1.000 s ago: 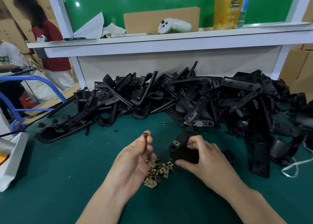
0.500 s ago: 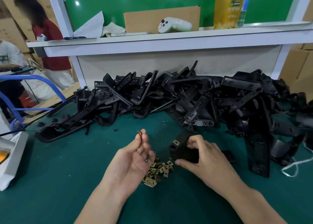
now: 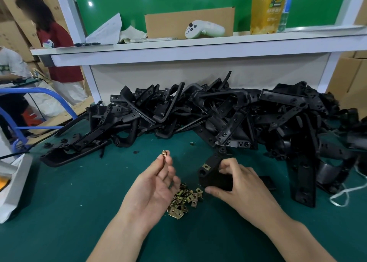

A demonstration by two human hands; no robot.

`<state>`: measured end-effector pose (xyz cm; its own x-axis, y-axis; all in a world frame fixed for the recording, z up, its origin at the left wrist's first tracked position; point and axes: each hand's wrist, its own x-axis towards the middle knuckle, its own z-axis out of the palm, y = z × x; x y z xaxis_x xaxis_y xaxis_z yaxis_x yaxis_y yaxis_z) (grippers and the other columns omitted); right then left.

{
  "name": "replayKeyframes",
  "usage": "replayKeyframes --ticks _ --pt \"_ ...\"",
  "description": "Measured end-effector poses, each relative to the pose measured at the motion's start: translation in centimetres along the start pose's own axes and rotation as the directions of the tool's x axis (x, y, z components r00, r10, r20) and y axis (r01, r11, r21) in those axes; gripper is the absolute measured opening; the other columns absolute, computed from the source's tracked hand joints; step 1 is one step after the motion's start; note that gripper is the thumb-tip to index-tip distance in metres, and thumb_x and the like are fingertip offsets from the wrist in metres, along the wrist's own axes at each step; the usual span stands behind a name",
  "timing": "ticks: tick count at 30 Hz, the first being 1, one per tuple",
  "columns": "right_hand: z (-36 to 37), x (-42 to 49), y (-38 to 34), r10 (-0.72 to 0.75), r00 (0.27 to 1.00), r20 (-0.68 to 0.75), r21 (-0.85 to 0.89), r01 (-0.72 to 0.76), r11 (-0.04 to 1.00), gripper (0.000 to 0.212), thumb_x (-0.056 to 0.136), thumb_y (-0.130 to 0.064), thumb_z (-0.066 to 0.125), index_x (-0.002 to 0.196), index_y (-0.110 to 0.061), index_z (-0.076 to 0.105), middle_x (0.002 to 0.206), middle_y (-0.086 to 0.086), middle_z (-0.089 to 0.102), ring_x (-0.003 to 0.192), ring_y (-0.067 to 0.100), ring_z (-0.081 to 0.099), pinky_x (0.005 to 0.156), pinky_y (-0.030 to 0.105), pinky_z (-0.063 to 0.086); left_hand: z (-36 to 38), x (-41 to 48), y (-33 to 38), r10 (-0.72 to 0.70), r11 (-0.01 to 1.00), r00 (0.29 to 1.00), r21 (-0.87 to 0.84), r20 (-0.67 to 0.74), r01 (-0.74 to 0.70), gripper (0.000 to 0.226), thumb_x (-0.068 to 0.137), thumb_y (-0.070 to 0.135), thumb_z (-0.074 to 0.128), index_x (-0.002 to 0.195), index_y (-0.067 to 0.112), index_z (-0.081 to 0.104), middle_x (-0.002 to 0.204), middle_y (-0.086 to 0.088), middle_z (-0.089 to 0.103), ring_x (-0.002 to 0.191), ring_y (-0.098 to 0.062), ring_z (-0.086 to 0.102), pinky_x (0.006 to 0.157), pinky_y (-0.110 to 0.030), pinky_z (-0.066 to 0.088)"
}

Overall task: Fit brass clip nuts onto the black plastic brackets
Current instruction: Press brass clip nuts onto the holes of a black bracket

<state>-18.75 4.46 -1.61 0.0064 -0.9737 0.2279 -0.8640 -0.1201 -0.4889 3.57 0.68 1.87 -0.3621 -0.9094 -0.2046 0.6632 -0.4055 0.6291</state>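
Left hand (image 3: 151,184) hovering palm-up over the green counter (image 3: 59,212), fingers (image 3: 158,162) pinching one brass clip nut (image 3: 164,154) at the tips, nut sticking up above them. Loose pile of clip nuts (image 3: 183,200) lying on the counter just right of that palm, between both hands. Stray nut (image 3: 191,144) lying farther out, near the heap. Black plastic bracket (image 3: 213,174) sitting just right of the pile, fitted clip nut (image 3: 206,167) showing on its left tab. Right hand (image 3: 238,184) gripping the bracket, thumb curling under the near edge, other fingers clamping over the top. Heap of brackets (image 3: 218,115) lying along the far side, spreading to the right edge.
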Motion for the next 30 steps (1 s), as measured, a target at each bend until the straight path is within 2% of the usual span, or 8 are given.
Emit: replayKeyframes --ticks 3,7,16,24,30 --pt "-0.08 -0.03 -0.03 0.003 1.000 0.003 -0.004 -0.003 1.000 0.055 0.067 -0.088 0.045 0.103 -0.055 0.020 0.112 -0.026 0.044 0.105 0.008 0.039 0.086 0.024 0.033 0.05 -0.05 -0.03 0.011 1.000 1.000 0.021 0.006 -0.011 0.014 0.092 0.022 0.064 0.091 0.019 0.078 0.090 0.006 0.070 0.068 -0.006 0.063 0.072 -0.027 0.047" --pt "-0.14 -0.11 -0.11 0.006 1.000 -0.006 -0.001 -0.007 1.000 0.053 0.072 -0.083 0.052 0.105 -0.053 0.023 0.112 -0.027 0.044 0.106 0.007 0.040 0.086 0.024 0.033 -0.11 -0.04 -0.19 0.079 0.988 0.997 0.134 0.001 -0.078 0.020 0.087 0.021 0.070 0.105 0.022 0.078 0.100 0.004 0.072 0.072 -0.007 0.065 0.072 -0.027 0.051" --pt "-0.17 -0.20 -0.24 -0.003 1.000 -0.022 0.006 0.003 1.000 0.053 0.074 -0.081 0.054 0.106 -0.052 0.025 0.113 -0.026 0.046 0.107 0.008 0.041 0.086 0.024 0.033 0.21 -0.19 -0.48 0.155 0.957 0.988 0.250 -0.003 -0.149 0.032 0.079 0.013 0.069 0.106 0.027 0.080 0.094 0.005 0.074 0.070 -0.005 0.065 0.072 -0.027 0.050" --pt "-0.17 -0.15 -0.36 -0.014 1.000 -0.015 -0.004 0.014 1.000 0.054 0.072 -0.084 0.052 0.106 -0.053 0.025 0.112 -0.028 0.043 0.105 0.006 0.038 0.086 0.024 0.031 0.29 -0.12 -0.51 0.138 0.962 0.990 0.238 -0.012 -0.131 0.025 0.084 0.017 0.068 0.105 0.017 0.081 0.093 0.003 0.072 0.069 -0.006 0.062 0.074 -0.028 0.048" --pt "0.07 -0.20 -0.92 -0.077 0.997 0.018 -0.029 0.077 0.997 0.063 0.065 -0.093 0.040 0.111 -0.052 0.027 0.113 -0.031 0.042 0.108 0.002 0.036 0.086 0.019 0.030 0.19 -0.05 -0.38 0.072 0.987 0.997 0.144 -0.026 -0.068 0.015 0.085 0.023 0.068 0.095 0.018 0.078 0.090 0.004 0.071 0.065 -0.004 0.061 0.068 -0.025 0.050"
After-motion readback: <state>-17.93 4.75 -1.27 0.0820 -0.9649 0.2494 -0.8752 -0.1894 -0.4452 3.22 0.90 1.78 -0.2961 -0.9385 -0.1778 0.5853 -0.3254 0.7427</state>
